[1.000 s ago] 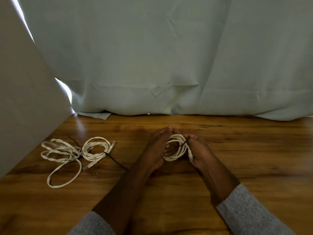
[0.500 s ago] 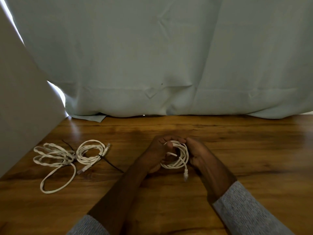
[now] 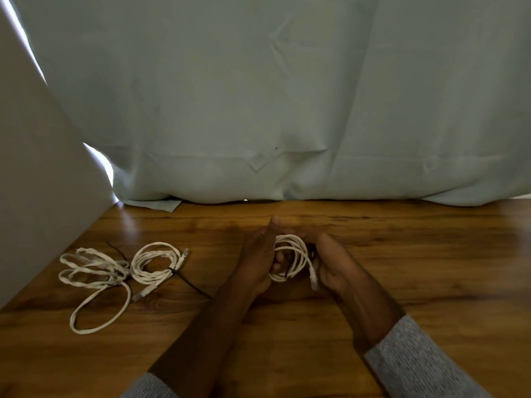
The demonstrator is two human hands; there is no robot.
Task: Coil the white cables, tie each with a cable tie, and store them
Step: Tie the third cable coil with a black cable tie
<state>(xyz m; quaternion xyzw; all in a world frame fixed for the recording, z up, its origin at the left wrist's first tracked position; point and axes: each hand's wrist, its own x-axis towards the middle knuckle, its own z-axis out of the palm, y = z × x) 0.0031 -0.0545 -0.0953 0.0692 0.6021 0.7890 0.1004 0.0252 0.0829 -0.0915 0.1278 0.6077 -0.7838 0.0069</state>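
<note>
Coiled cable (image 3: 290, 258) gripped between both hands — two tied coils (image 3: 155, 264) lie well left.

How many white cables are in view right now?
3: a coil held between both hands, a tied coil on the table at left, and a looser bundle beside it, farther left.

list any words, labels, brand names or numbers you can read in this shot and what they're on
None can be read.
The white coiled cable held between the left hand and right hand, the two white cable bundles on the brown wooden table, and the pale curtain show no print.
</note>
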